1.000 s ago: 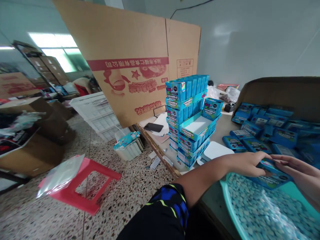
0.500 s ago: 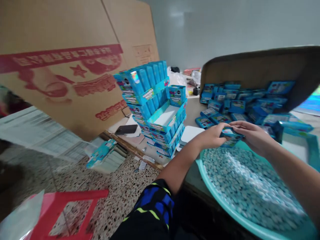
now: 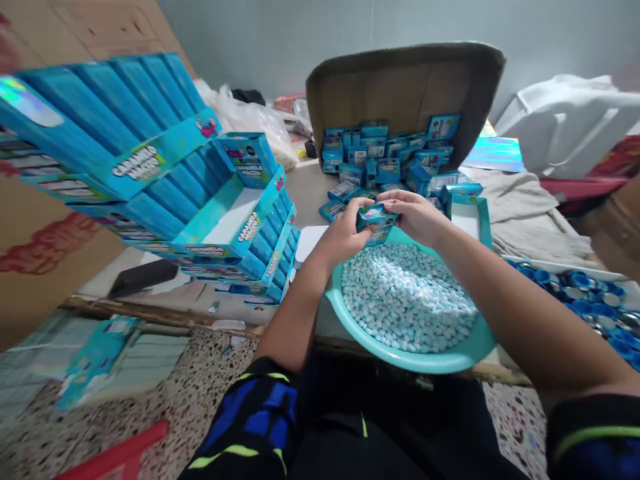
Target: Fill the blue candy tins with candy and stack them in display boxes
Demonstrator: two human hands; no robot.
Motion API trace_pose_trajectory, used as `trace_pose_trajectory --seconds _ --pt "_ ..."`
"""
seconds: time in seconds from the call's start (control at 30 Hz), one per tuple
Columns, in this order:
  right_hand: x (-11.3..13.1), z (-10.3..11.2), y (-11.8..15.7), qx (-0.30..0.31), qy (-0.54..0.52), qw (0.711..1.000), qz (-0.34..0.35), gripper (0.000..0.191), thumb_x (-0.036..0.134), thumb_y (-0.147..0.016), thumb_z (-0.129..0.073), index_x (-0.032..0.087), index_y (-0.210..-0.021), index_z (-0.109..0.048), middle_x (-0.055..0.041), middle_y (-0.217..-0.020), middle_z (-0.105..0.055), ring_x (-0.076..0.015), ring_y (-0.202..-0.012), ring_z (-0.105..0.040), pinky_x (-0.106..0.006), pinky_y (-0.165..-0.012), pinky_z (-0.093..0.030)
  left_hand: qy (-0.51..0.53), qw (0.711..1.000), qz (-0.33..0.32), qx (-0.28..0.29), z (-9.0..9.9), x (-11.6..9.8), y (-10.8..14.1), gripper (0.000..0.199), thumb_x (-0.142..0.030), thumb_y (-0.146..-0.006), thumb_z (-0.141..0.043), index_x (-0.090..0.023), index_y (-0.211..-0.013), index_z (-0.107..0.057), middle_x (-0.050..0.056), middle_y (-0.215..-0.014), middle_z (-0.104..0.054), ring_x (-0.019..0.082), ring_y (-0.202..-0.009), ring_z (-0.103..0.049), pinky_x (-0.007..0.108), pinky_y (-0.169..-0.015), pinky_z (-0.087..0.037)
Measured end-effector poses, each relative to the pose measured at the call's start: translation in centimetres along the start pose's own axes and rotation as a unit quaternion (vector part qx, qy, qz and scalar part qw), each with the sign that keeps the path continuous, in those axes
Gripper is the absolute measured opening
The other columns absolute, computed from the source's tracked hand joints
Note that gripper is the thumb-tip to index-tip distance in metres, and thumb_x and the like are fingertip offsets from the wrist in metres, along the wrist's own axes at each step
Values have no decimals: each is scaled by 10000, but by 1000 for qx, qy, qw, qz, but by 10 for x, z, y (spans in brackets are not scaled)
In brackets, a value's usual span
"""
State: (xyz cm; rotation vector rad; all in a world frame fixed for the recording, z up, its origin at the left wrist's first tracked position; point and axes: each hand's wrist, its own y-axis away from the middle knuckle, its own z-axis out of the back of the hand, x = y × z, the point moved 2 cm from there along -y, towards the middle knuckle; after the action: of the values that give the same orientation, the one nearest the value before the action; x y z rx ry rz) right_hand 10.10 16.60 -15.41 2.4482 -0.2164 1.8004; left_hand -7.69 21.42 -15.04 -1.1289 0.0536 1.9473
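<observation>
A small blue box [image 3: 379, 221] is held above the far rim of a turquoise basin [image 3: 425, 363] full of pale blue and white pieces. My left hand [image 3: 346, 231] wraps round the box's left side, fingers closed on it. From the right, my right hand [image 3: 411, 212] pinches the box's top edge. Behind the hands, many similar blue boxes [image 3: 387, 170] lie in and before an open brown carton [image 3: 390, 83]. At the left, display trays of blue boxes [image 3: 145, 167] are stacked high, and the top right tray [image 3: 220, 230] holds one upright box at its back corner.
A dark phone [image 3: 143, 277] lies by the table's front edge. An open blue tray [image 3: 467, 217] stands right of the basin, near a grey cloth [image 3: 525, 213] and a white tray of blue and silver items [image 3: 580, 293]. A red stool [image 3: 120, 457] is on the floor.
The view has swung right, bringing the cloth and the tray of blue and silver items into sight. Both hands still hold the small box above the basin.
</observation>
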Motion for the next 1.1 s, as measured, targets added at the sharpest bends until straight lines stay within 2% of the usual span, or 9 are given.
trace_pose_trajectory --seconds 0.13,0.23,0.3,0.4,0.57,0.7,0.97,1.1 --pt "-2 3 -3 10 12 1000 0 195 172 -749 -797 195 -916 -698 -18 -848 -661 -147 -807 -619 -270 -717 -497 -7 1000 -27 -8 -2 6 -3 446 -289 -875 -699 -272 -1280 -513 31 -1096 -670 176 -917 -653 307 -830 -530" --pt "-2 4 -7 12 11 1000 -7 140 181 -813 -762 192 -931 -686 -21 -872 -649 -135 -798 -605 -255 -689 -482 -9 998 -46 -31 -1 10 -6 421 -282 -868 -717 -302 -1242 -525 -7 -975 -646 169 -855 -627 307 -782 -519" --pt "-1 4 -9 3 10 1000 -18 59 221 -886 -696 188 -934 -687 -30 -892 -643 -130 -771 -583 -252 -650 -463 -8 998 -35 -44 0 12 -8 413 -296 -860 -727 -317 -1225 -536 -14 -912 -624 167 -780 -609 299 -703 -496" --pt "2 3 -10 -3 26 999 -30 65 240 -915 -648 199 -951 -683 -33 -894 -638 -143 -758 -566 -266 -638 -457 -17 999 -15 -44 0 13 -9 389 -314 -850 -730 -318 -1198 -556 -14 -845 -593 154 -669 -558 291 -608 -440" --pt "3 1 -4 6 62 997 -45 126 180 -831 -687 200 -956 -679 -29 -867 -641 -153 -782 -571 -262 -657 -460 -31 999 -31 -30 -1 5 -7 334 -265 -849 -706 -284 -1142 -547 -17 -882 -601 151 -729 -574 283 -662 -436" --pt "1 -1 1 -15 48 998 -40 105 230 -835 -662 183 -924 -694 -51 -938 -669 -156 -805 -580 -258 -646 -445 -34 999 -28 -10 -3 -1 -2 300 -263 -870 -674 -241 -1126 -520 -1 -979 -629 140 -810 -597 272 -733 -451" --pt "-6 -3 4 -55 38 997 -46 141 218 -752 -724 187 -889 -711 -44 -844 -646 -158 -755 -575 -263 -610 -441 -38 999 29 2 0 -6 8 281 -358 -898 -647 -248 -1092 -477 4 -950 -609 142 -755 -566 265 -644 -409" --pt "-5 -3 4 -66 63 995 -30 146 242 -764 -741 192 -896 -706 -36 -851 -637 -144 -724 -557 -259 -581 -422 -28 999 27 -7 1 -6 8 293 -368 -894 -647 -247 -1093 -469 -8 -879 -572 138 -720 -540 268 -622 -385"
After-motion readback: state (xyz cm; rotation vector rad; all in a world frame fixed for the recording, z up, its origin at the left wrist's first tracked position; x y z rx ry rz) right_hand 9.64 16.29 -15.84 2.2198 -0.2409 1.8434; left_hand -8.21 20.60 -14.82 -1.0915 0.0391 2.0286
